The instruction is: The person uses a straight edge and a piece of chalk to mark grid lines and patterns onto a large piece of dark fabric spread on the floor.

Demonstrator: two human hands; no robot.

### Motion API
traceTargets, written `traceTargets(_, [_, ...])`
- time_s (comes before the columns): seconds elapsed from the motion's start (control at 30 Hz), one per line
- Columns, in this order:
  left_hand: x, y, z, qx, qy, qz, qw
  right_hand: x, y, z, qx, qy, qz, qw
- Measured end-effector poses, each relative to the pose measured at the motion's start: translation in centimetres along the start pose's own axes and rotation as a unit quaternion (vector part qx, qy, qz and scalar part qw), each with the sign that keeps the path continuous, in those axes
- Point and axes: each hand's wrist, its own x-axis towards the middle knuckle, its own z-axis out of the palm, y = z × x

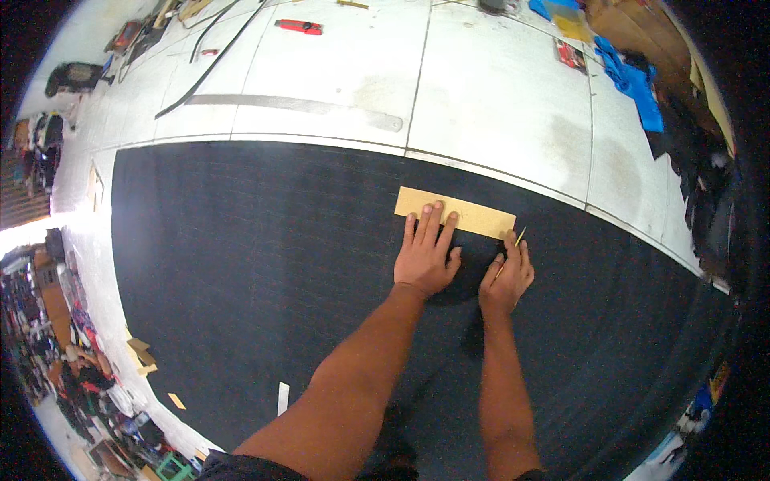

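A large black sheet of fabric (224,264), marked with faint parallel lines, is spread out flat. On its right half lies a tan cardboard strip (473,216), slightly slanted. My left hand (425,256) rests with spread fingers on the strip's left and middle part, pressing it against the cloth. Close to the strip's lower right corner, my right hand (505,276) grips a thin yellow pencil (520,238), its upper part sticking out above the fingers. The pencil's lower end is hidden by the hand.
Past the cloth's far edge, a white tiled floor (497,104) holds a long metal ruler (297,106), a red cutter knife (300,27) and a black strip (210,68). Blue cloth (634,84) lies at the far right. A white strip (283,398) sits near my left forearm.
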Motion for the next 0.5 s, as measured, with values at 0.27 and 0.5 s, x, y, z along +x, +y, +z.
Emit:
traceTargets(0.27, [0.3,0.1,-0.2,0.012,-0.005,-0.007,1.000,2.6,1.6,-1.8,0.201,0.083,0.081,0.973])
traceTargets(0.5, [0.2,0.7,0.0,0.021,-0.005,0.001,1.000,4.1,0.3,-3.7,0.196,0.023,0.067,0.978])
